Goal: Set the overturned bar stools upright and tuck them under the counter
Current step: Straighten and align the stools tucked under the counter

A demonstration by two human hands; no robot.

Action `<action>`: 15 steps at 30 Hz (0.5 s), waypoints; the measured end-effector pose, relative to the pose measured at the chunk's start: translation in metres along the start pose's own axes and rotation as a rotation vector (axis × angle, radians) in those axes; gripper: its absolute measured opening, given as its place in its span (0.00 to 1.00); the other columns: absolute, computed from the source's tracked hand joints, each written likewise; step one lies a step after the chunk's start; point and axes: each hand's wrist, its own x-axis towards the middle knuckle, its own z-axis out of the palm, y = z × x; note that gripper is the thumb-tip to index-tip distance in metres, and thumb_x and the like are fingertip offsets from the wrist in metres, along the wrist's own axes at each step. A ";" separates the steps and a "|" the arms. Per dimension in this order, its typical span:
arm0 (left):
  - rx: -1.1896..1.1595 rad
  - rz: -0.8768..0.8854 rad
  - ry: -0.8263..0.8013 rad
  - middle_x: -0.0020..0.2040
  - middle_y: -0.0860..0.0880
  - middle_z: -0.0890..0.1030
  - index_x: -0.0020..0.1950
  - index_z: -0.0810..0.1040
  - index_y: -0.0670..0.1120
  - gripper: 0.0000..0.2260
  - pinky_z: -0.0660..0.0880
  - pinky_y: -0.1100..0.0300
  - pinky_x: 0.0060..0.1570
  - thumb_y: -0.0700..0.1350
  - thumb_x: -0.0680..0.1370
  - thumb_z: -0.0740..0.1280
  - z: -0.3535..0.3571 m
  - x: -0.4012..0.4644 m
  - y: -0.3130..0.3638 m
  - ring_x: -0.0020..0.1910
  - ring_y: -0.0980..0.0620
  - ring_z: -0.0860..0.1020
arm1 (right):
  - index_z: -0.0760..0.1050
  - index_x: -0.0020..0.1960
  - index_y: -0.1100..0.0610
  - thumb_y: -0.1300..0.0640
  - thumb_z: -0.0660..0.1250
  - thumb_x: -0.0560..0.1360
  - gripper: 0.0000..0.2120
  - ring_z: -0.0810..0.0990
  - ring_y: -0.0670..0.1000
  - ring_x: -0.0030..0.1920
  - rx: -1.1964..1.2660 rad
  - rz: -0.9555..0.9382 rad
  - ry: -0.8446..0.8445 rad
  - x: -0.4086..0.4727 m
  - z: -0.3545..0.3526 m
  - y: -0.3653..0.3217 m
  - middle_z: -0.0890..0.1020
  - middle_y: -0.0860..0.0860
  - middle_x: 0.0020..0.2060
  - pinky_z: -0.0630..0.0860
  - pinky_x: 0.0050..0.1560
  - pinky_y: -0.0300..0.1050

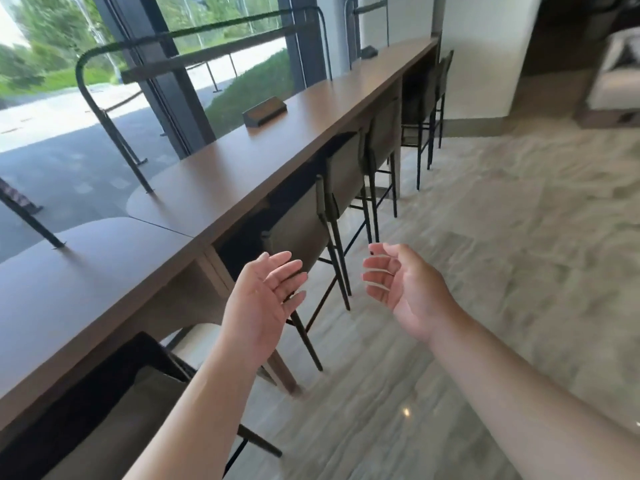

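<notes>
Well, looks mostly done: every stool (301, 230) I can see stands upright, tucked along the desk (221, 174) front edge. Both hands, left (266, 299) and right (405, 289), hang apart, fingers loose, holding nothing. No overturned ones in view.

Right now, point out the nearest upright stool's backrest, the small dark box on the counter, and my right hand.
stool backrest (298, 230), head view, middle of its panel
small dark box (265, 110), head view, its top face
right hand (403, 289), head view, middle of palm
</notes>
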 end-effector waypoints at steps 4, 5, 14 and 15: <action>-0.033 -0.010 -0.009 0.59 0.43 0.83 0.65 0.78 0.44 0.19 0.76 0.49 0.58 0.54 0.81 0.59 0.015 0.038 -0.006 0.59 0.44 0.82 | 0.79 0.54 0.57 0.54 0.62 0.79 0.10 0.82 0.50 0.38 0.005 0.006 0.039 0.025 -0.019 -0.009 0.83 0.51 0.39 0.77 0.38 0.44; -0.040 -0.019 -0.008 0.59 0.43 0.83 0.65 0.78 0.44 0.20 0.76 0.49 0.57 0.54 0.81 0.59 0.017 0.049 -0.008 0.59 0.44 0.82 | 0.80 0.53 0.57 0.54 0.62 0.79 0.10 0.82 0.50 0.38 0.005 0.013 0.050 0.032 -0.022 -0.010 0.83 0.51 0.39 0.77 0.38 0.44; -0.179 -0.126 -0.047 0.56 0.44 0.84 0.61 0.79 0.43 0.17 0.76 0.50 0.55 0.52 0.81 0.59 0.049 0.184 -0.025 0.52 0.46 0.83 | 0.79 0.53 0.57 0.56 0.60 0.80 0.10 0.81 0.49 0.35 -0.057 0.043 0.166 0.142 -0.041 -0.023 0.82 0.52 0.38 0.76 0.37 0.43; -0.195 -0.132 -0.055 0.55 0.44 0.84 0.60 0.80 0.43 0.17 0.76 0.50 0.54 0.52 0.81 0.59 0.052 0.202 -0.023 0.50 0.47 0.83 | 0.79 0.52 0.57 0.56 0.61 0.80 0.09 0.81 0.49 0.35 -0.067 0.043 0.178 0.159 -0.039 -0.027 0.82 0.52 0.38 0.76 0.37 0.44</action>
